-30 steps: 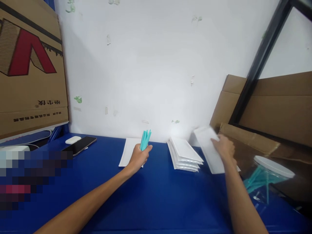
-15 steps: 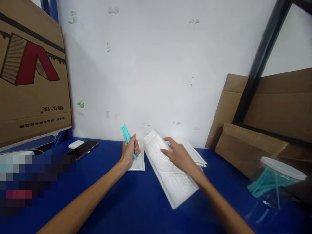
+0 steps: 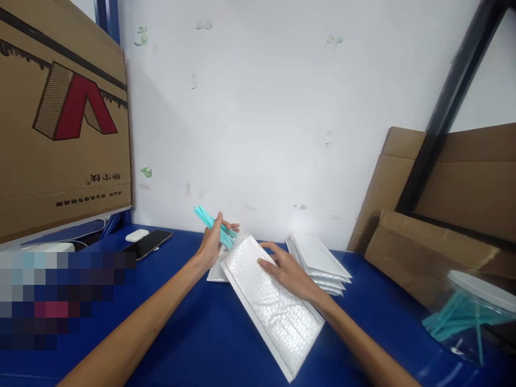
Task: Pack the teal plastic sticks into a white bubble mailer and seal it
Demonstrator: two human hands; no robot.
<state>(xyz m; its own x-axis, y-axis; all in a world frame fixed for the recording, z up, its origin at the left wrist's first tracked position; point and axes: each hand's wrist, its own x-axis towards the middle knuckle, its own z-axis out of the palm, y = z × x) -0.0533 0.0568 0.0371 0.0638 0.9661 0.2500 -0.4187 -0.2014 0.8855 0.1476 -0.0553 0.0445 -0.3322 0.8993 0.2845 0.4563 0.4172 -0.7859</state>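
My left hand (image 3: 213, 242) is closed round a bundle of thin teal sticks (image 3: 205, 215). Their lower ends touch or overlap the upper end of a white bubble mailer (image 3: 268, 301); whether any are inside it I cannot tell. My right hand (image 3: 288, 269) grips that mailer by its right edge, thumb on the bubbled face and fingers partly hidden behind. The mailer lies slanted, its bottom corner toward me. Another white mailer (image 3: 216, 274) lies flat under my left hand, mostly covered. Beyond my right hand sits a stack of white bubble mailers (image 3: 318, 255).
On the blue table (image 3: 193, 333), a clear jar (image 3: 475, 317) with a white lid holds more teal sticks at the right. A phone (image 3: 151, 244) and a small white case (image 3: 137, 235) lie at the left. Cardboard (image 3: 427, 252) leans at the right; a large box (image 3: 80, 161) stands left.
My right hand has brought the mailer left against the teal sticks. My left hand has tilted the bundle and loosened some fingers. The view has shifted left, uncovering the mailer stack.
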